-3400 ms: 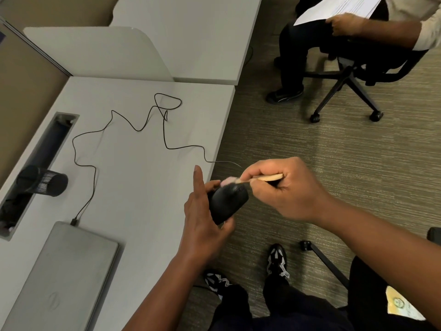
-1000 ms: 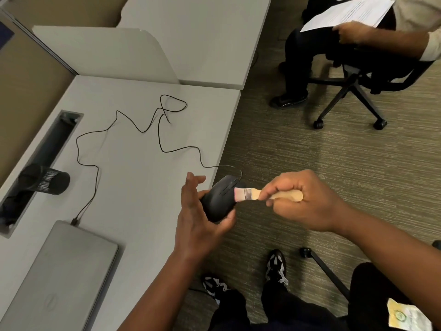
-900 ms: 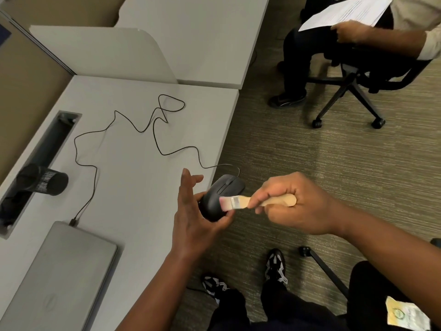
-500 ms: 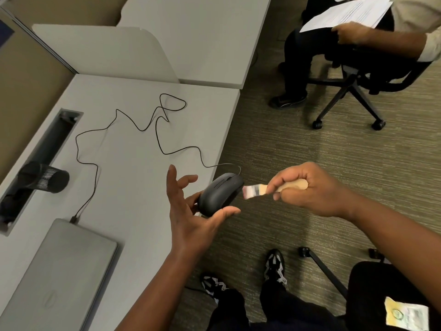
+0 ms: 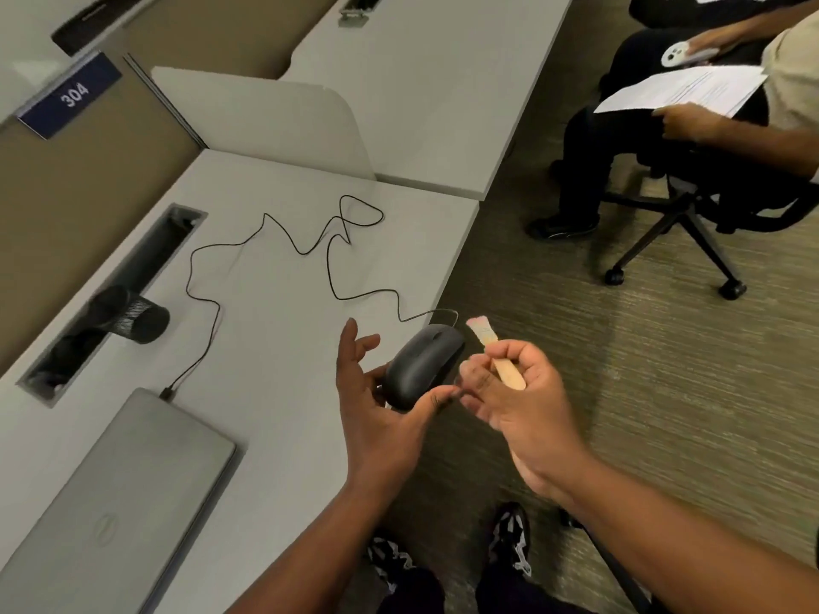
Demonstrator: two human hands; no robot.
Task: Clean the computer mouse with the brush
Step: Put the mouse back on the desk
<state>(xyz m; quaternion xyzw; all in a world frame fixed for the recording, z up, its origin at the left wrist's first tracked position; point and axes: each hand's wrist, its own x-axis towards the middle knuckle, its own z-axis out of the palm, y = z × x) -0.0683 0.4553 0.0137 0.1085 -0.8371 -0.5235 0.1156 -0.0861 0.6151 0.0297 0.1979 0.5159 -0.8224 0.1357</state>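
A black wired computer mouse (image 5: 423, 363) is held just past the desk's front edge. My left hand (image 5: 376, 405) holds it between thumb and the lower fingers, while the index and middle fingers stick up free. My right hand (image 5: 516, 403) grips the wooden handle of a small brush (image 5: 492, 352). The pale bristles point up and away, just right of the mouse's front and apart from it. The mouse cable (image 5: 328, 259) loops back over the desk.
A closed grey laptop (image 5: 111, 502) lies at the near left of the grey desk (image 5: 274, 330), with a black mesh cup (image 5: 130, 319) by the cable slot. A seated person on a wheeled chair (image 5: 682, 206) holds papers at the right. My feet are below.
The brush has lifted off the mouse and swung from pointing left to pointing up and away. My left hand has loosened, with its upper fingers spread. The camera view has tilted up.
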